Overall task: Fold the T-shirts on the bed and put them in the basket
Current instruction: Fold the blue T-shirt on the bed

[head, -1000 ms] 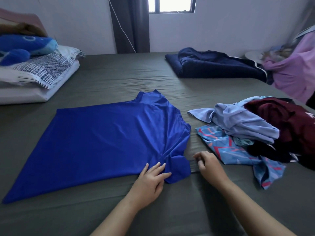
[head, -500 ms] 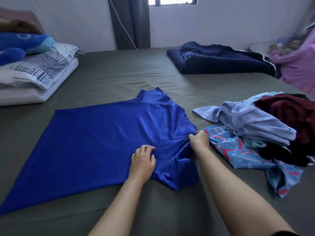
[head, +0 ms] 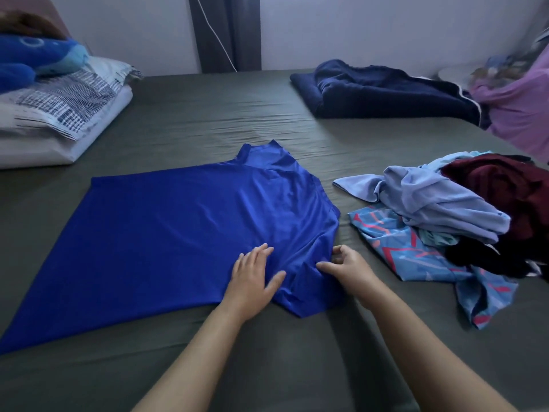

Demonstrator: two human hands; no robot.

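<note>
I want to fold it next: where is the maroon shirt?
In the head view, the maroon shirt lies at the right edge of the bed, atop the unfolded pile, beside the light blue shirt.

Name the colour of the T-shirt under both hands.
Royal blue T-shirt, plain; head view.

A bedroom at home: big bed with pillows, a soft toy, clothes lying about, a curtain.

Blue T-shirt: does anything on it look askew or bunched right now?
Yes. The blue T-shirt lies mostly flat, but its near sleeve is rumpled between the left hand, pressing flat, and the right hand, pinching fabric. Its hem runs diagonally.
</note>
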